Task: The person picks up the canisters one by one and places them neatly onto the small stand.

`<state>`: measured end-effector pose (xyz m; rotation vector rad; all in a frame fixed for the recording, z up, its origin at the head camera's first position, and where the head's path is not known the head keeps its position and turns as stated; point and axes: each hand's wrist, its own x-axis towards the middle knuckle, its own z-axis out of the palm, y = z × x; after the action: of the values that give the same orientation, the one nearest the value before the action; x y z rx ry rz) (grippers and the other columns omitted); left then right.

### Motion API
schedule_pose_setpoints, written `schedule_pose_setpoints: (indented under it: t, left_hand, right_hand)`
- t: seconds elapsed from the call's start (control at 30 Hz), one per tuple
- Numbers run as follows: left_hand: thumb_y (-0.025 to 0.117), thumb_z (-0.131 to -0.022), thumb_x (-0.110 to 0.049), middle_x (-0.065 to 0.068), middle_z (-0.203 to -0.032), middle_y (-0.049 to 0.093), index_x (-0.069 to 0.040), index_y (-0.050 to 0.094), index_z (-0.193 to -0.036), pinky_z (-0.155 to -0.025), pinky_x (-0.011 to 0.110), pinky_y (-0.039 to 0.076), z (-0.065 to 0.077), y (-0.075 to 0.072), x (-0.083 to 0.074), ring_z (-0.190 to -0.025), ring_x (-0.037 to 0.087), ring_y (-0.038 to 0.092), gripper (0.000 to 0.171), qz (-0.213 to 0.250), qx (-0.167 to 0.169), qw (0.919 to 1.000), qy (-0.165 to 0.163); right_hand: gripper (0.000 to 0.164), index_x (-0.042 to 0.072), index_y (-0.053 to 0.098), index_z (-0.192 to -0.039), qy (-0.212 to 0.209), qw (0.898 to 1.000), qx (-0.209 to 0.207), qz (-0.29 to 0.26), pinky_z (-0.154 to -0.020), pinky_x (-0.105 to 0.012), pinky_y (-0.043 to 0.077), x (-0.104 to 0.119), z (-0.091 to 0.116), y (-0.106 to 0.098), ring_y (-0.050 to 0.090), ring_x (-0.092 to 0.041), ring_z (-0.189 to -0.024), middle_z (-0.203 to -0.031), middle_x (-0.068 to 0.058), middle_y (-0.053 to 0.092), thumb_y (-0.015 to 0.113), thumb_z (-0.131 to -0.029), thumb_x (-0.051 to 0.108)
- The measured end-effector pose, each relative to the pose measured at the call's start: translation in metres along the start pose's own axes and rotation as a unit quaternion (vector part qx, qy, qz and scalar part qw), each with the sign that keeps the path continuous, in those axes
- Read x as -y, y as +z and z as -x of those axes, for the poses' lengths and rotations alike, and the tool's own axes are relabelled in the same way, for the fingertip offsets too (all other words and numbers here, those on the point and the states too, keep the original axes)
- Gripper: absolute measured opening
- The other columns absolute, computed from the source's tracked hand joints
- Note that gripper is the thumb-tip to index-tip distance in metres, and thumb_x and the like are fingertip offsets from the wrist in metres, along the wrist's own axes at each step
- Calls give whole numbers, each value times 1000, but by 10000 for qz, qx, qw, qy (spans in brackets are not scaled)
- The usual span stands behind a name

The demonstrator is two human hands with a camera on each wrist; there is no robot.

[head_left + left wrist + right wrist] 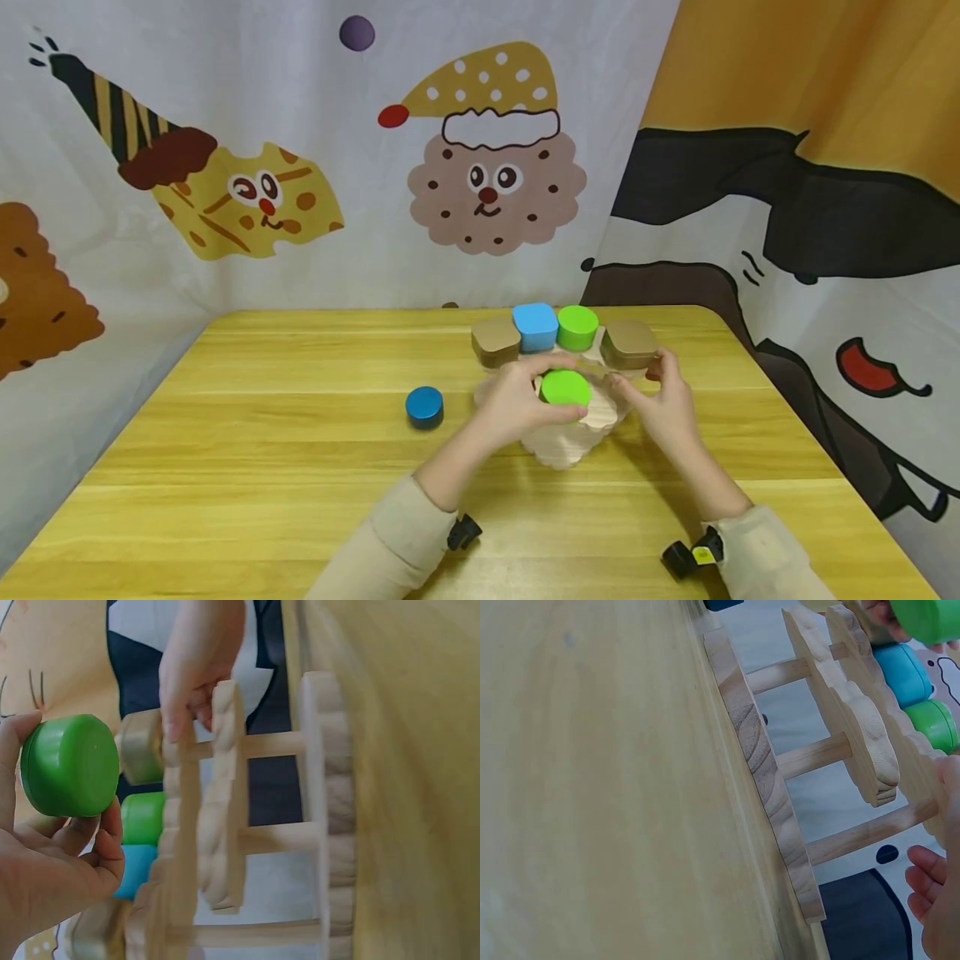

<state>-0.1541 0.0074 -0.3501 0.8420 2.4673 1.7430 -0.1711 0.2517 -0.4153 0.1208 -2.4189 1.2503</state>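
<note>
In the head view my left hand [517, 396] grips a round green tin [566, 390] between thumb and fingers, above the lower boards of a tiered wooden stand [558, 446]. The left wrist view shows that green tin [71, 765] apart from the stand's boards. My right hand [663, 408] holds the right edge of the stand's top board, thumb above and fingers curled below. Along the top board stand a brown tin [495, 342], a light blue tin [536, 327], another green tin [577, 327] and a second brown tin [628, 344].
A dark blue round tin [424, 407] sits on the wooden table [262, 467], left of the stand. Wooden dowels [277, 838] join the stand's scalloped boards. A printed curtain [300, 83] hangs behind the table's far edge.
</note>
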Motion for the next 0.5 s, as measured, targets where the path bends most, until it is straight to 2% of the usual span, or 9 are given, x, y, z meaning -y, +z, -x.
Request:
schedule_pose_setpoints:
  t: [0.07, 0.2, 0.37, 0.5]
  left_hand:
    - [86, -72, -19, -3, -122, 62, -15, 68, -117, -71, 23, 50, -2, 4, 4, -94, 7, 58, 49, -15, 49, 10000, 83]
    - [85, -72, -17, -3, -123, 61, -13, 68, -117, -70, 23, 50, -5, 10, 10, -92, 7, 58, 48, -54, 75, 9999, 125]
    - [86, -71, -18, -3, -119, 63, -10, 68, -117, -65, 21, 50, -8, 17, 16, -83, 8, 58, 51, -154, -25, 9998, -78]
    - [87, -70, -21, -4, -117, 64, -12, 68, -117, -64, 20, 49, -11, 20, 19, -84, 9, 58, 51, -394, -70, 9991, -137]
  right_hand:
    - [69, -2, 36, -135, 24, 10000, 32, 21, -88, -55, 36, 0, 0, -1, 47, -38, -106, -117, -26, 54, 73, -86, 27]
    - [69, -1, 37, -135, 60, 9999, 74, 67, -87, -55, 36, 0, 0, -1, 46, -39, -106, -117, -25, 54, 73, -86, 31]
    - [70, -1, 37, -135, 121, 9998, 102, 92, -86, -53, 37, 0, -1, -1, 45, -38, -107, -116, -25, 53, 72, -86, 34]
    - [69, -2, 38, -134, 145, 9998, 93, 63, -86, -52, 36, 1, -1, -2, 45, -38, -107, -116, -25, 52, 73, -86, 34]
